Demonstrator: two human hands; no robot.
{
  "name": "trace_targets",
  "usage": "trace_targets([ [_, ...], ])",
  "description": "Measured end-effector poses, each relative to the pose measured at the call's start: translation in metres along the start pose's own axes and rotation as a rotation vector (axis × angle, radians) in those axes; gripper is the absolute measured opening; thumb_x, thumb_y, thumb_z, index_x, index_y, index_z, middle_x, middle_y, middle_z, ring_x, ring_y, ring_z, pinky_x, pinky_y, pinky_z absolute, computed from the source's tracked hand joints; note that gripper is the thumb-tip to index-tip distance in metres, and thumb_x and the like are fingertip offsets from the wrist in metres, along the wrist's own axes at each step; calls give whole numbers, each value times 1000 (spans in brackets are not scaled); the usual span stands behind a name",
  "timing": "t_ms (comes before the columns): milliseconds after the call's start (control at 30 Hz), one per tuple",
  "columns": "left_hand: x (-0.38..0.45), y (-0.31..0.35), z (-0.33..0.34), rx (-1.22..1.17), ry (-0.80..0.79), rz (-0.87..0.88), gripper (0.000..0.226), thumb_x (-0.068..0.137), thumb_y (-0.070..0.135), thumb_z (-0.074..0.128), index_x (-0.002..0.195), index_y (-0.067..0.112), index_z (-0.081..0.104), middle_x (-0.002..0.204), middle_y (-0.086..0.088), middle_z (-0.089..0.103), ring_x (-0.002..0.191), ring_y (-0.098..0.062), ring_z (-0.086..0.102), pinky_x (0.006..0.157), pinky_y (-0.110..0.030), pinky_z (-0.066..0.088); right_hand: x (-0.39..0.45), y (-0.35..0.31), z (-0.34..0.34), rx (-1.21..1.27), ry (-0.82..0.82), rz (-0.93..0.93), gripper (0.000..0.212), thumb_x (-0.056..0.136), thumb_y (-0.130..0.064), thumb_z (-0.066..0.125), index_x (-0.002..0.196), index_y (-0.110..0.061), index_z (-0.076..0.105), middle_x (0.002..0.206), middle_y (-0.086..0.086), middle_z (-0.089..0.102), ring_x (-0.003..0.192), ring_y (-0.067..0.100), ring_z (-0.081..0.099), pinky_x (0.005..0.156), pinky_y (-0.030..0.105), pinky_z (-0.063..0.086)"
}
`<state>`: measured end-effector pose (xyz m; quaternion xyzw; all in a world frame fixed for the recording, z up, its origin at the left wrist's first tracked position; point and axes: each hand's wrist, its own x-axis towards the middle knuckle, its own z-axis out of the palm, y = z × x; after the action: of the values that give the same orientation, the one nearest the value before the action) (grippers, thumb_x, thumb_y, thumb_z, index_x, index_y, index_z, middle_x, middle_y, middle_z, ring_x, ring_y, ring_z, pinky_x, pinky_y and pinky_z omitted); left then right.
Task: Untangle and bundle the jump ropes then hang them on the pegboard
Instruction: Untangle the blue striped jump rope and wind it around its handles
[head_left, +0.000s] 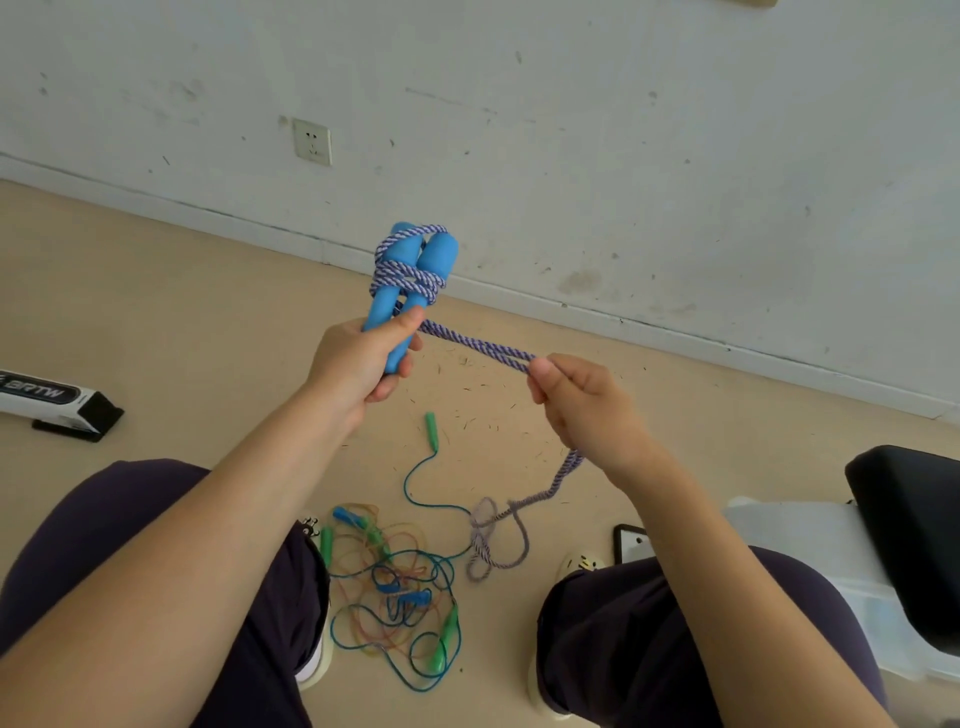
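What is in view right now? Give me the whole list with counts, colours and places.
blue handles: two, light blue, side by side, held up before the wall
braided rope: one, purple and white, wound round the handles, doubled strand running to the right hand, tail down to the floor
tangled ropes: several, count unclear; green, blue and orange cords, green and blue handles; floor between the feet
wall socket: one, white, low on the wall
box: one, white and black, floor at left
black seat: one, right edge
left hand: grips the handles
right hand: pinches the doubled rope
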<state>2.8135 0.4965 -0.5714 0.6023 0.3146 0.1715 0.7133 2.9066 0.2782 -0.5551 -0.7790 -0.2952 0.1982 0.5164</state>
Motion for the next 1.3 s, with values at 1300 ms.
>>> trace_targets([
  [1300, -19, -6, 17, 248, -236, 62, 37, 86, 46, 72, 77, 10, 69, 49, 0, 54, 36, -10, 36, 35, -18, 27, 0, -4, -15, -78, -139, 162, 31, 100, -33, 53, 78, -17, 67, 47, -10, 39, 44, 9, 30, 43, 18, 27],
])
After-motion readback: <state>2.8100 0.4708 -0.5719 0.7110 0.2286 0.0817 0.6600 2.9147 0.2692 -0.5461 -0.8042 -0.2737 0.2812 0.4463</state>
